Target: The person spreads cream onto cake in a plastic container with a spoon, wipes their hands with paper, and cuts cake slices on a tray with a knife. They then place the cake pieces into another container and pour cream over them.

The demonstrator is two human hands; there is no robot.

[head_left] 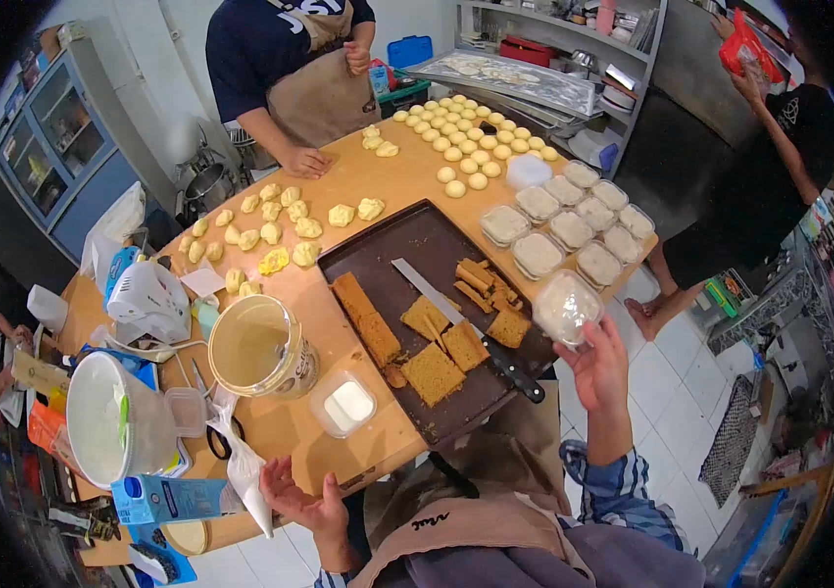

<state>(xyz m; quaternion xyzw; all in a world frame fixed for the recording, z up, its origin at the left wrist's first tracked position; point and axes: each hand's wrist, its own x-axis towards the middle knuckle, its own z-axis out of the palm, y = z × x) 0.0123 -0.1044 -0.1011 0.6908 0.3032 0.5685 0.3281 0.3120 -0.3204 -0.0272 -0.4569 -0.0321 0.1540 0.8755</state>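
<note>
My right hand (600, 365) grips a clear square plastic tub (566, 306) with pale contents, at the right edge of the table. Several similar tubs (571, 229) stand in rows just beyond it. My left hand (307, 505) is empty, palm up with fingers apart, near a white piping bag (245, 475) at the table's front edge. Between my hands lies a dark baking tray (370, 257). On it are brown cake slices (433, 377), cut strips and a long bread knife (427, 287) with a black handle. Left of the tray sits an open tub with a white block (348, 404).
Dough balls (476, 137) and rougher dough pieces (270, 211) cover the far table. A tall bucket (260, 348), a white bowl (118, 421), a blue milk carton (167, 498) and a mixer (147, 299) crowd the left. One person stands across the table, another at right.
</note>
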